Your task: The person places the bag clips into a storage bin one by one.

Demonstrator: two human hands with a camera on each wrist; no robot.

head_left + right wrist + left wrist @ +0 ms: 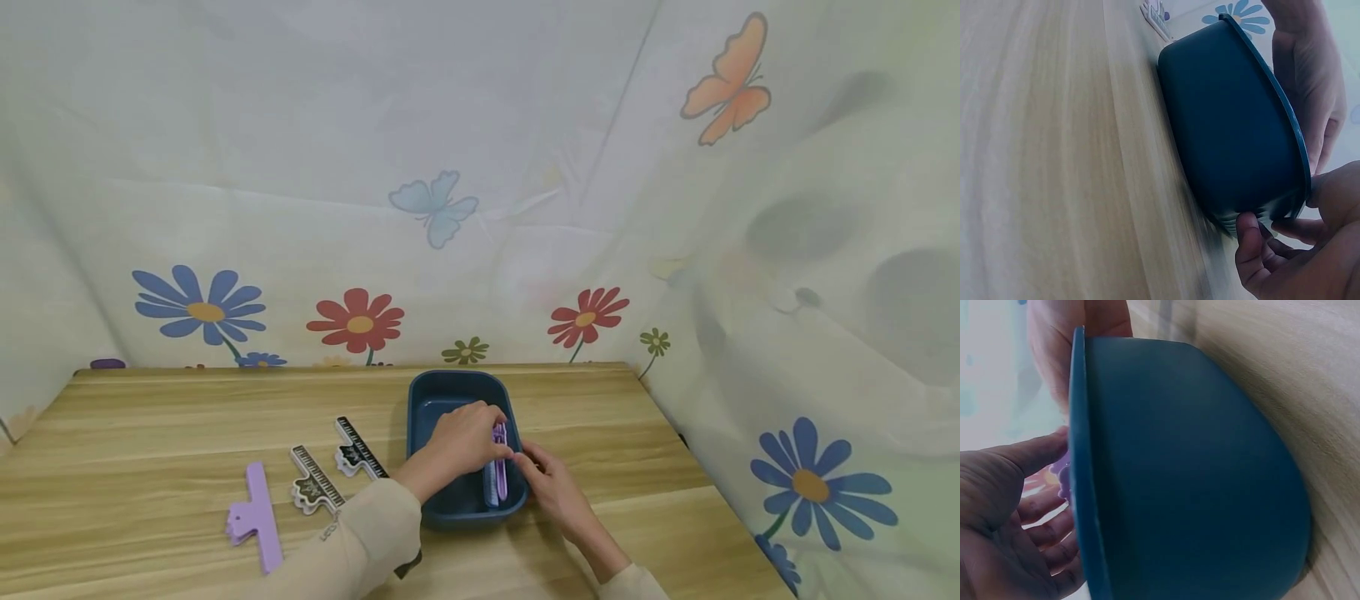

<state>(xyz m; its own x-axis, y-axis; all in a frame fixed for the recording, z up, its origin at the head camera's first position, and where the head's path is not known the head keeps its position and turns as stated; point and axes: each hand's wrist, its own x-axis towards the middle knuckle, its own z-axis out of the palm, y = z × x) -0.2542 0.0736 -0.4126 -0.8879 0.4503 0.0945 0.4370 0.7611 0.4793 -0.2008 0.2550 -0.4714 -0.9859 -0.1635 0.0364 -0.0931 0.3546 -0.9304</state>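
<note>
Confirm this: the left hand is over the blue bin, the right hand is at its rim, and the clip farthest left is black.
Wrong colour: the clip farthest left is purple, as the head view shows. The left hand is over the blue bin and the right hand is at its rim.

Far wall (262, 125): pale, creased, printed with red flowers (356, 323), light-blue butterfly (435, 208)
Right wall (825, 358): large blue flower (810, 485), low
Tabletop (600, 425): light-brown wood grain

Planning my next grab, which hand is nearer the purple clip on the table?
Left hand: over the tub, right of the clip; the right hand is farther right, at the tub's rim.
</note>
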